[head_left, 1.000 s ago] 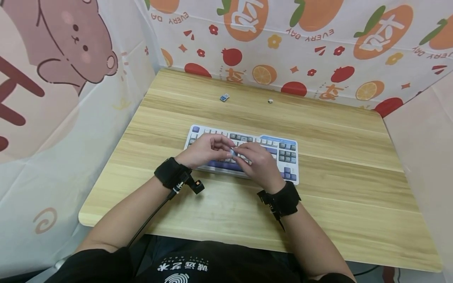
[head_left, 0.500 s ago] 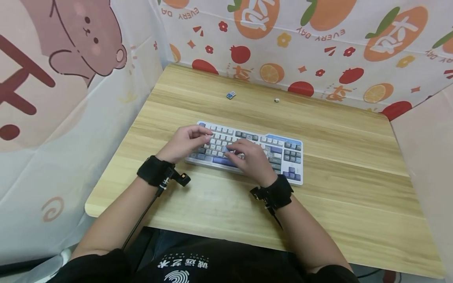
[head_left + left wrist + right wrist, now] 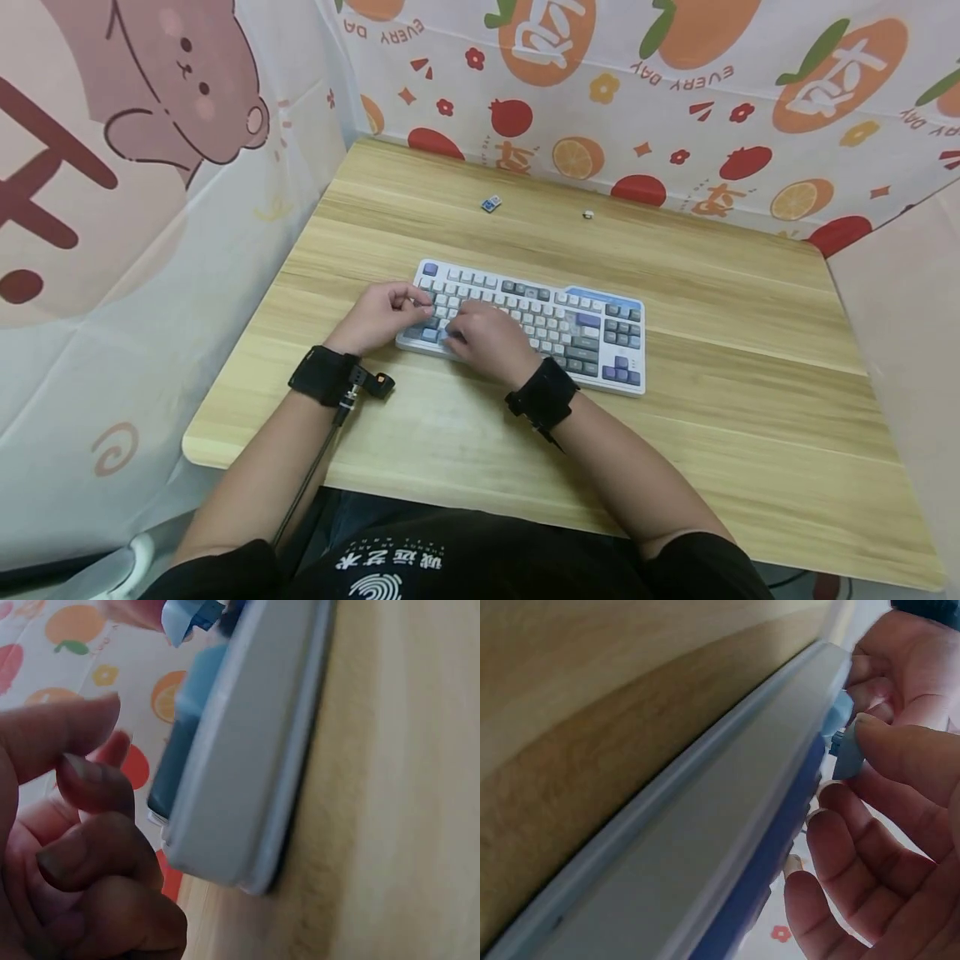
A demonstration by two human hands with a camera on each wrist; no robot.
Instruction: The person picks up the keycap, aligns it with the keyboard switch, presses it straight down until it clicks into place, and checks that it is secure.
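A white keyboard (image 3: 555,329) with white, grey, blue and purple keycaps lies on the wooden table. My right hand (image 3: 491,337) is over its front left part. In the right wrist view, that hand's thumb and a finger pinch a light blue keycap (image 3: 847,754), its stem side facing the keyboard's key row. The same keycap (image 3: 189,619) shows at the top of the left wrist view, tilted and just apart from the seated keys. My left hand (image 3: 378,315) hovers at the keyboard's left end, fingers loosely curled, with nothing visible in them (image 3: 90,847).
Toward the back of the table (image 3: 697,283) lie a small blue-and-white piece (image 3: 491,203) and a tiny white-and-dark piece (image 3: 588,215). Printed fabric hangs behind and at the left. Each wrist wears a black strap (image 3: 326,377) with a camera.
The hands were together over the keyboard's middle, then parted. My left hand moved left to the keyboard's end. My right hand followed leftward to the front left keys, with the keycap.
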